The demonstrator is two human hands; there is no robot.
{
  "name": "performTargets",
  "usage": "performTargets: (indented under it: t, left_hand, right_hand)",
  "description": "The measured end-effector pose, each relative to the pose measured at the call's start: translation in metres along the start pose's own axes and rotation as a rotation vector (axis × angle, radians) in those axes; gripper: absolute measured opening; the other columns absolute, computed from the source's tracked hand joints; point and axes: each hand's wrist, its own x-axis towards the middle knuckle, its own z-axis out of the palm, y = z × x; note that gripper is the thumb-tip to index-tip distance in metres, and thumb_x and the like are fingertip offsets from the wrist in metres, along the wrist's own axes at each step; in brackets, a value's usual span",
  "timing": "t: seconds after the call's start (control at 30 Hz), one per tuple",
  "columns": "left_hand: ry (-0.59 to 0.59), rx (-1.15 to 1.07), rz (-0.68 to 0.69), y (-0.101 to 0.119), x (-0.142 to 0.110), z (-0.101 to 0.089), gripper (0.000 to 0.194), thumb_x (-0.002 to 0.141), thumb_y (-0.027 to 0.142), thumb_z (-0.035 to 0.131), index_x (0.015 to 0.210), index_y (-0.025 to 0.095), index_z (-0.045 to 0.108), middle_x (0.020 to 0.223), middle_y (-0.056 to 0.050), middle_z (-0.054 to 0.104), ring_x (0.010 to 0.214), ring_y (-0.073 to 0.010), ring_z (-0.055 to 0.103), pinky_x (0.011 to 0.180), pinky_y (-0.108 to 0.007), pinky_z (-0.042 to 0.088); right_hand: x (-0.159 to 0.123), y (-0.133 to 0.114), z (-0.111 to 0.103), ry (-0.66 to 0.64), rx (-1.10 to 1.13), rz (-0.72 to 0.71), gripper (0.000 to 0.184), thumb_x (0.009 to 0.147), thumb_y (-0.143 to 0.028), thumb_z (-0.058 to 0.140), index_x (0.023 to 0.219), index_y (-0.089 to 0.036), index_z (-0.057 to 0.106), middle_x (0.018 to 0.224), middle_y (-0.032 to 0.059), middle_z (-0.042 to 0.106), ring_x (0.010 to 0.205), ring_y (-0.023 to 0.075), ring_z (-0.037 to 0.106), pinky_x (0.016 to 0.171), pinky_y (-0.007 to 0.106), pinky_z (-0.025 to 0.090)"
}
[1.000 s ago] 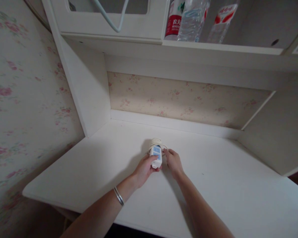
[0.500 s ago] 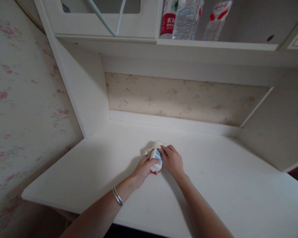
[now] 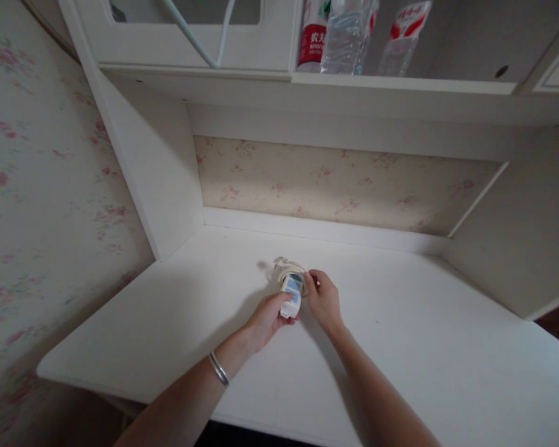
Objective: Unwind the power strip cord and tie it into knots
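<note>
My left hand (image 3: 271,318) is closed round a small white block with a blue label (image 3: 292,293), its thumb lying across the label. A cream cord (image 3: 290,268) is looped in a coil at the block's far end. The plug-like end of the cord (image 3: 280,261) sticks out at the far left of the coil. My right hand (image 3: 324,299) is closed, thumb and fingers pinching the right side of the cord loop. Both hands are above the middle of the white desk (image 3: 400,347).
A raised white shelf (image 3: 400,87) spans the back, with clear plastic bottles (image 3: 347,37) and a red-labelled bottle (image 3: 312,40) on it. A pale blue bent rod or cord (image 3: 190,37) hangs before the upper left cupboard. White side panels (image 3: 158,167) bound the desk.
The cord coil has loosened and shifted at the block's far end. Its plug-like end has swung from the left side to the far side. The right hand has moved slightly off the block.
</note>
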Motion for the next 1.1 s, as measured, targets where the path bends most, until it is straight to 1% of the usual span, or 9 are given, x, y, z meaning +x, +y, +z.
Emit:
performTargets:
  t: [0.17, 0.37, 0.47, 0.6, 0.7, 0.8, 0.9, 1.0, 1.1]
  left_hand:
    - [0.023, -0.154, -0.01, 0.004, 0.002, -0.002, 0.028, 0.078, 0.028, 0.057, 0.098, 0.008, 0.06, 0.081, -0.009, 0.064, 0.064, -0.0127, 0.06, 0.056, -0.021, 0.046]
    - [0.004, -0.257, 0.05, 0.016, -0.004, -0.004, 0.029, 0.077, 0.024, 0.053, 0.101, 0.008, 0.058, 0.081, -0.01, 0.064, 0.06, -0.0122, 0.058, 0.048, -0.02, 0.042]
    - [-0.01, -0.271, 0.04, 0.021, -0.007, -0.005, 0.029, 0.076, 0.024, 0.052, 0.098, 0.008, 0.059, 0.078, -0.011, 0.065, 0.055, -0.0118, 0.056, 0.046, -0.02, 0.039]
    - [-0.003, -0.293, 0.051, 0.027, -0.011, -0.008, 0.027, 0.074, 0.025, 0.051, 0.093, 0.009, 0.06, 0.072, -0.011, 0.065, 0.053, -0.0114, 0.054, 0.047, -0.019, 0.039]
    - [-0.081, -0.235, 0.003, 0.03, -0.013, -0.012, 0.032, 0.072, 0.028, 0.049, 0.094, 0.007, 0.06, 0.068, -0.013, 0.065, 0.046, -0.011, 0.051, 0.041, -0.02, 0.032]
    - [-0.119, -0.103, -0.102, 0.031, -0.015, -0.016, 0.038, 0.07, 0.029, 0.048, 0.097, 0.005, 0.061, 0.068, -0.014, 0.066, 0.043, -0.0111, 0.049, 0.04, -0.021, 0.03]
    - [-0.093, 0.032, -0.146, 0.03, -0.014, -0.017, 0.038, 0.072, 0.031, 0.049, 0.096, 0.004, 0.062, 0.067, -0.013, 0.065, 0.042, -0.0098, 0.048, 0.039, -0.02, 0.027]
    - [-0.031, 0.062, -0.103, 0.028, -0.012, -0.015, 0.036, 0.075, 0.034, 0.05, 0.097, 0.006, 0.062, 0.069, -0.011, 0.065, 0.045, -0.0098, 0.051, 0.039, -0.019, 0.028]
    - [0.017, -0.032, -0.01, 0.029, -0.01, -0.013, 0.034, 0.077, 0.032, 0.051, 0.099, 0.008, 0.061, 0.073, -0.011, 0.066, 0.049, -0.0104, 0.053, 0.041, -0.019, 0.033]
  right_hand:
    - [0.001, 0.011, 0.004, 0.075, 0.171, 0.223, 0.036, 0.082, -0.055, 0.045, 0.089, -0.021, 0.054, 0.058, -0.0012, 0.059, 0.05, 0.0152, 0.054, 0.052, 0.027, 0.042]
    - [0.005, 0.018, 0.009, 0.147, 0.591, 0.465, 0.03, 0.083, -0.051, 0.047, 0.085, -0.021, 0.044, 0.059, -0.0049, 0.056, 0.054, 0.0138, 0.062, 0.058, 0.029, 0.054]
    - [0.009, 0.017, 0.008, 0.158, 0.752, 0.535, 0.025, 0.083, -0.044, 0.052, 0.08, -0.021, 0.042, 0.058, -0.0077, 0.05, 0.054, 0.0124, 0.063, 0.062, 0.03, 0.057]
    - [0.016, 0.02, 0.003, 0.124, 0.93, 0.55, 0.019, 0.085, -0.033, 0.054, 0.075, -0.021, 0.042, 0.06, -0.007, 0.049, 0.065, 0.0128, 0.066, 0.071, 0.03, 0.058]
    - [0.025, 0.026, -0.007, 0.117, 1.025, 0.526, 0.016, 0.085, -0.025, 0.055, 0.074, -0.02, 0.044, 0.063, -0.0059, 0.053, 0.066, 0.0098, 0.065, 0.071, 0.024, 0.056]
    - [0.037, 0.036, -0.023, 0.197, 1.068, 0.51, 0.014, 0.085, -0.022, 0.055, 0.074, -0.019, 0.046, 0.063, -0.0054, 0.056, 0.06, 0.007, 0.062, 0.061, 0.018, 0.054]
    - [0.047, 0.045, -0.041, 0.319, 1.104, 0.506, 0.013, 0.086, -0.019, 0.051, 0.074, -0.019, 0.046, 0.065, -0.0046, 0.06, 0.065, 0.0069, 0.063, 0.067, 0.019, 0.054]
    - [0.053, 0.05, -0.053, 0.4, 1.133, 0.523, 0.017, 0.09, -0.017, 0.041, 0.075, -0.019, 0.045, 0.069, -0.0044, 0.061, 0.065, 0.0044, 0.063, 0.075, 0.02, 0.053]
    - [0.052, 0.052, -0.054, 0.392, 1.129, 0.548, 0.02, 0.093, -0.019, 0.036, 0.075, -0.02, 0.046, 0.066, -0.0055, 0.059, 0.058, 0.0035, 0.06, 0.074, 0.02, 0.053]
